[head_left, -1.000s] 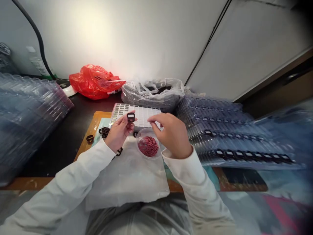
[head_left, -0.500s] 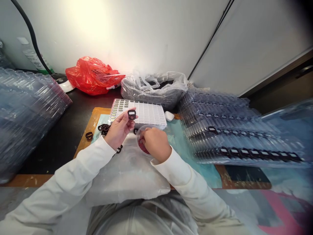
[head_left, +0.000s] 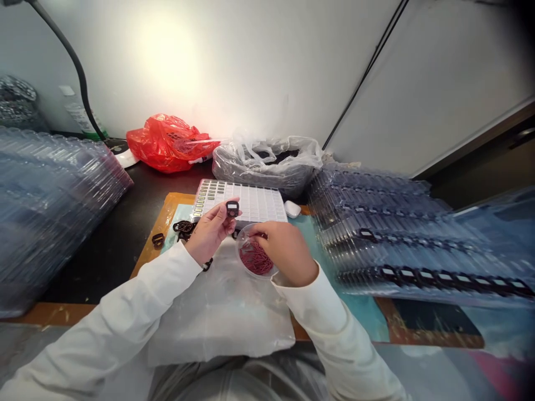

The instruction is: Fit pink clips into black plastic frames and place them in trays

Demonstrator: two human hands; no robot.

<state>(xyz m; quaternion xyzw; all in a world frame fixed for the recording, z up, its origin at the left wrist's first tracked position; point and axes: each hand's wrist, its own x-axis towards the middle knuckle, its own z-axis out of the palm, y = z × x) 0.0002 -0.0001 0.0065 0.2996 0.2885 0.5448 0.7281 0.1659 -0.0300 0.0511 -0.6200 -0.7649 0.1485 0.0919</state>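
Note:
Between its thumb and fingers, my left hand [head_left: 212, 231] holds up a small black case with a pale window [head_left: 232, 209]. My right hand [head_left: 281, 245] reaches over a round clear tub [head_left: 240, 259] of thin dark-red pieces [head_left: 256, 257], its thumb and index fingertips pinched at the tub's far side. Whatever lies between those fingertips is too small to make out. Behind both hands sits a white compartment tray [head_left: 261, 203] with small greenish-grey parts in its left cells. More black cases [head_left: 184, 228] lie left of my left hand.
Stacked clear plastic trays stand at left [head_left: 62, 206] and right [head_left: 376, 223], the right ones bearing rows of black cases. A red bag [head_left: 169, 145], a clear bag-lined container [head_left: 267, 167] and a white box [head_left: 292, 209] are behind. A translucent sheet [head_left: 225, 317] lies in front.
The view has shifted, so the scene sits lower. My right hand has moved a little rightward over the tub, uncovering more red pieces. My left hand still holds the black case.

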